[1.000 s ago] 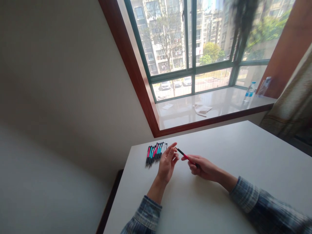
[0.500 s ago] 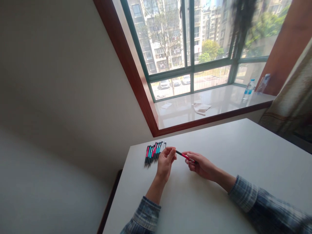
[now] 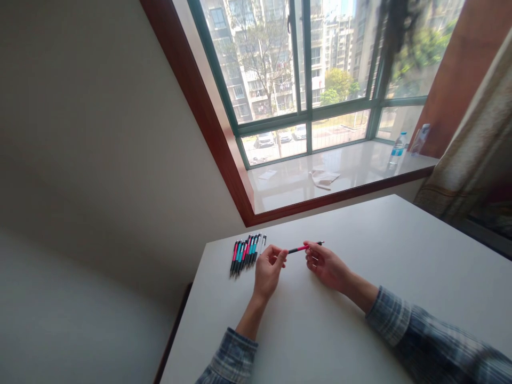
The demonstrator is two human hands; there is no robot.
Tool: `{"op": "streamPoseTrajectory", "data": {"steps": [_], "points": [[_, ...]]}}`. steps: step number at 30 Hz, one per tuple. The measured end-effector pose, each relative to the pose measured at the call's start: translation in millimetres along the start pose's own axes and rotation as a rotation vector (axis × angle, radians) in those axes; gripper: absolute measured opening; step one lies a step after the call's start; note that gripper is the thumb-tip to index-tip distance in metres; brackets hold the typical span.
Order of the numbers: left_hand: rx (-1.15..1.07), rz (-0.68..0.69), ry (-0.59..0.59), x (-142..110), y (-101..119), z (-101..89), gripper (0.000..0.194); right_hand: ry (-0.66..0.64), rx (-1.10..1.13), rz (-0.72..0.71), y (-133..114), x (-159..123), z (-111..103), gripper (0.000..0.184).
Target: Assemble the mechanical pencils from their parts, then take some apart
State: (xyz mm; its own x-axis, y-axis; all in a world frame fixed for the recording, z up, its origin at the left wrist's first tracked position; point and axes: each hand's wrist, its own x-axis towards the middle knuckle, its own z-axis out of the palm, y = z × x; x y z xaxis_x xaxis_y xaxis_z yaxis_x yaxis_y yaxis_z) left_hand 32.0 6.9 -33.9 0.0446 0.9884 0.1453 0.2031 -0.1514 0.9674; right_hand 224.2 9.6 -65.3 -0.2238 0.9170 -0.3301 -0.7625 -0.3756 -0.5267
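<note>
Pink-and-black slender pen (image 3: 298, 249) bridges 2 hands (image 3: 267, 273) (image 3: 328, 268).

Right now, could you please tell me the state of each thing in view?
Pink-and-black pen: held up by the left hand.
Left hand: pinching the pen's dark end.
Right hand: at the pen, grip unclear.
Other pens: lying grouped.
Blue-capped bottle: upright, closed.
Curtain: drawn aside.

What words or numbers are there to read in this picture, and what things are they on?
I can't read any words or numbers here.
Blue-capped bottle: it has a blue label, but any writing is too small and blurry.
Pink-and-black pen between the hands: any print is too small.
Row of pens: too small as well.
Parked cars outside: number plates can't be made out.
</note>
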Motion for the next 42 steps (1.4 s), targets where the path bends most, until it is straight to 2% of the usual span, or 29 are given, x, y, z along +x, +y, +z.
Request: {"op": "streamPoseTrajectory", "data": {"steps": [6,11,14,19,26,36,42], "points": [[0.163,0.049,-0.002,-3,-3,-0.3,0.047,-0.010,-0.059,-0.040,-2,-2,3,0.025],[0.009,0.023,-0.020,1,-5,-1.1,0.034,0.021,-0.060,-0.049,-3,-1,2,0.025],[-0.048,0.005,-0.042,3,-5,-1.2,0.035,0.046,-0.037,-0.054,-4,1,0,0.024],[-0.004,0.029,-0.054,4,-8,-0.4,0.026,0.049,-0.030,-0.044,-4,1,0,0.022],[-0.063,0.070,-0.084,3,-11,1.7,0.026,0.076,0.017,-0.020,-6,3,-1,0.019],[-0.064,0.063,-0.026,3,-11,3.9,0.030,0.047,-0.047,-0.027,-5,3,-1,0.017],[0.027,0.139,-0.001,0,-9,4.4,0.031,0.033,0.017,0.000,-4,5,-2,0.016]]}}
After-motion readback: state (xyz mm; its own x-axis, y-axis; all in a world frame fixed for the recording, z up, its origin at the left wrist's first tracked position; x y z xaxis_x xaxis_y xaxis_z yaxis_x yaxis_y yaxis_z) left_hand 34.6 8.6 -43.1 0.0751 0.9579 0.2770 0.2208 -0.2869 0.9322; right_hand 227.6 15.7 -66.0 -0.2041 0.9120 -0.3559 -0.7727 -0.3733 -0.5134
